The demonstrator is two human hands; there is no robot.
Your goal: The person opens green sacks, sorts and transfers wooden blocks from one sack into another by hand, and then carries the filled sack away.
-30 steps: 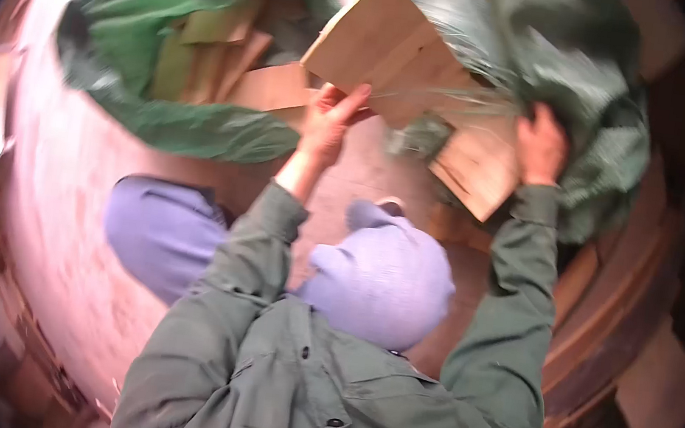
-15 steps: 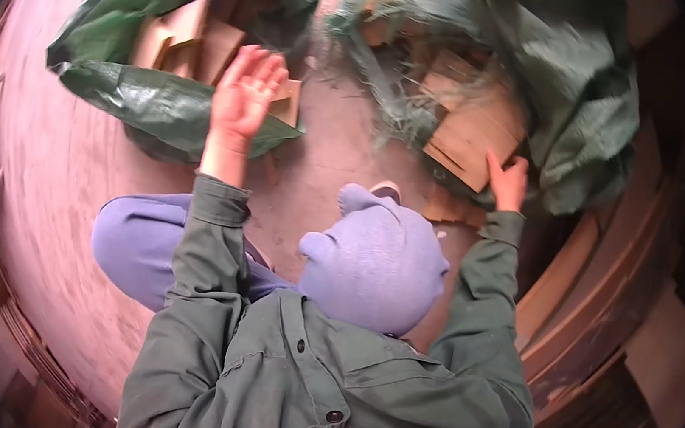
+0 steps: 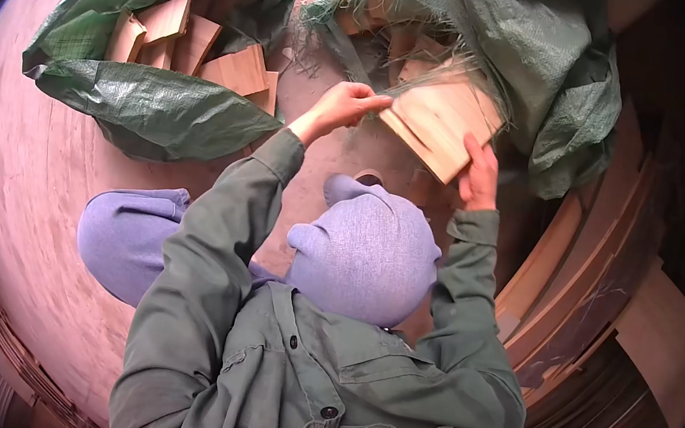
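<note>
My left hand (image 3: 343,110) pinches the left corner of a pale, flat wooden board (image 3: 444,115). On the board's right edge, my right hand (image 3: 479,176) is closed with the thumb on top. A second board seems to lie under it, as a dark gap shows along the near edge. These boards are tilted at the frayed mouth of the right green woven sack (image 3: 536,32), with loose strands hanging over them. To the left, another green woven sack (image 3: 150,109) stands wide at the mouth, holding several short wooden pieces (image 3: 236,70).
More wood pieces (image 3: 421,48) show inside the right sack behind the held boards. Long curved-looking planks (image 3: 559,258) line the right side. My bent knee (image 3: 367,256) is just below the boards, above the concrete floor (image 3: 47,178).
My left hand has moved right from the left sack, from open palm to a pinch on the board. A wooden piece shows where that hand was. My right hand stays at the board's right edge.
</note>
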